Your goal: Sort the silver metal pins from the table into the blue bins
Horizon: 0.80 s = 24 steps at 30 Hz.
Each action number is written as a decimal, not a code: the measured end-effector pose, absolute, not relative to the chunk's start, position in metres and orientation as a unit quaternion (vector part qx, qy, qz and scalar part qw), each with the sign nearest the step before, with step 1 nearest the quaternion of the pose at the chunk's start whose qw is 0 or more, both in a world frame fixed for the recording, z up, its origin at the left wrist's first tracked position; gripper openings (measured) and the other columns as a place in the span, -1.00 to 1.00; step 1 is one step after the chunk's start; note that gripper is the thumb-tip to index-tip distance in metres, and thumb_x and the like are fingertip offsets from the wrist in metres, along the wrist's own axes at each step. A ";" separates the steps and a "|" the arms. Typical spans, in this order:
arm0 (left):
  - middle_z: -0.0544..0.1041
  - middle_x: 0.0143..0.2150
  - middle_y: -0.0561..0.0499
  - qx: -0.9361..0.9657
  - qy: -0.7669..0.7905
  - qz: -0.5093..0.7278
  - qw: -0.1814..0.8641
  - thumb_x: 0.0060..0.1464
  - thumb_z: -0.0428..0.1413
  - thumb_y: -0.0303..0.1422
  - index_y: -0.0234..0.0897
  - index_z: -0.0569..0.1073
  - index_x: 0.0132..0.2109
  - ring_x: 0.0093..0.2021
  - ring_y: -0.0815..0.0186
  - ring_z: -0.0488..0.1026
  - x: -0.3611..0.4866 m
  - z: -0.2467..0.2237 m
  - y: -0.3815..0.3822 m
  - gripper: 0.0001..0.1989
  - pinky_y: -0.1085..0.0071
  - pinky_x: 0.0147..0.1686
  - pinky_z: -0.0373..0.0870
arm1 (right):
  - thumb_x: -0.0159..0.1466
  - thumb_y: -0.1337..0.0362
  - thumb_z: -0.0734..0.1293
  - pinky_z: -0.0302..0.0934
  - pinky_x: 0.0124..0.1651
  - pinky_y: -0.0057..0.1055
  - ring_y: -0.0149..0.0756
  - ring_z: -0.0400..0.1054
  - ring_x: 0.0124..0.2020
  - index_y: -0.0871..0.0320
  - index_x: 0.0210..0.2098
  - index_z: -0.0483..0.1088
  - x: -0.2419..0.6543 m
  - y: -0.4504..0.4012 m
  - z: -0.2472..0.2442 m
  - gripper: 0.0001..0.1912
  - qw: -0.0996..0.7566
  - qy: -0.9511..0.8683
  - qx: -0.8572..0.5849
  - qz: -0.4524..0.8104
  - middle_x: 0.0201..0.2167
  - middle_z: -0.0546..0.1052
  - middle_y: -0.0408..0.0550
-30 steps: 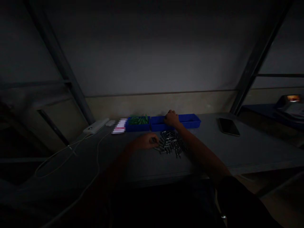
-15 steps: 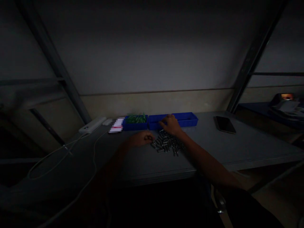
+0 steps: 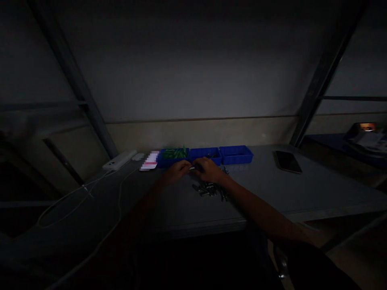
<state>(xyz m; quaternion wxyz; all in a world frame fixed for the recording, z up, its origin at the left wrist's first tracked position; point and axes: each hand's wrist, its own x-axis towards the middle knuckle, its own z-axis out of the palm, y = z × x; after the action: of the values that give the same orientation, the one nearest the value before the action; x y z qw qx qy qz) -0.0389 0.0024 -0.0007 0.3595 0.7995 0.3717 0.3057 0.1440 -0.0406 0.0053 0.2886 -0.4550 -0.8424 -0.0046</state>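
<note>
My left hand (image 3: 179, 170) and my right hand (image 3: 209, 170) meet in front of the blue bins, fingertips pinched together. Between them shows a small, pale, slim piece (image 3: 192, 168); its kind is too small and dark to tell. Below my right hand lies a loose pile of short metal cylinders (image 3: 208, 191), partly covered by the hand and wrist. Behind my left hand, the left blue bin (image 3: 165, 163) holds several green slender pieces (image 3: 174, 153). A few dark small parts lie in the middle blue bin (image 3: 205, 152), behind my right hand.
A third blue bin (image 3: 237, 160) stands at the right of the row. A phone with a lit screen (image 3: 150, 161) and a white power bank (image 3: 120, 160) with a cable (image 3: 120, 193) are on the left. A dark phone (image 3: 288, 162) lies right on the grey table (image 3: 266, 189).
My right hand has come from the middle bin toward the left and nearer. My left hand has shifted slightly up, away from the pile, and the two hands now meet at the pale piece.
</note>
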 end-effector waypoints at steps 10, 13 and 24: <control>0.43 -0.44 0.06 0.758 0.351 0.370 0.406 -0.06 0.10 -0.14 -0.29 0.28 -0.29 -0.48 0.42 0.36 -0.030 -0.005 0.002 -0.69 0.48 -0.46 0.27 | 0.32 0.25 0.13 0.11 -0.16 -0.44 -0.34 0.32 -0.25 0.23 -0.27 0.40 0.142 -0.039 0.006 -0.75 0.293 -0.821 -0.490 -0.003 -0.31 0.49 0.01; 0.47 -0.36 -0.01 0.785 0.341 0.373 0.359 -0.11 0.15 -0.15 -0.30 0.33 -0.32 -0.33 0.32 0.43 -0.030 -0.005 0.002 -0.69 0.40 -0.28 0.34 | 0.33 0.25 0.11 0.10 -0.16 -0.44 -0.33 0.33 -0.23 0.24 -0.28 0.40 0.142 -0.036 0.003 -0.72 0.289 -0.813 -0.506 -0.001 -0.31 0.49 0.04; 0.41 -0.53 0.03 0.814 0.409 0.336 0.240 0.08 -0.13 -0.12 -0.31 0.37 -0.46 -0.48 0.33 0.34 -0.030 0.002 -0.005 -0.62 0.43 -0.44 0.25 | 0.30 0.22 0.17 0.09 -0.23 -0.46 -0.37 0.30 -0.31 0.22 -0.31 0.38 0.143 -0.038 0.003 -0.77 0.318 -0.815 -0.483 0.012 -0.36 0.46 -0.03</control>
<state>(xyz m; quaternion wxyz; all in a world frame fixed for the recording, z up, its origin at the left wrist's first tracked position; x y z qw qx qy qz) -0.0295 -0.0045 0.0020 0.2396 0.8143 0.4086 0.3356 0.1434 -0.0382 0.0032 0.3183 -0.4833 -0.8155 0.0120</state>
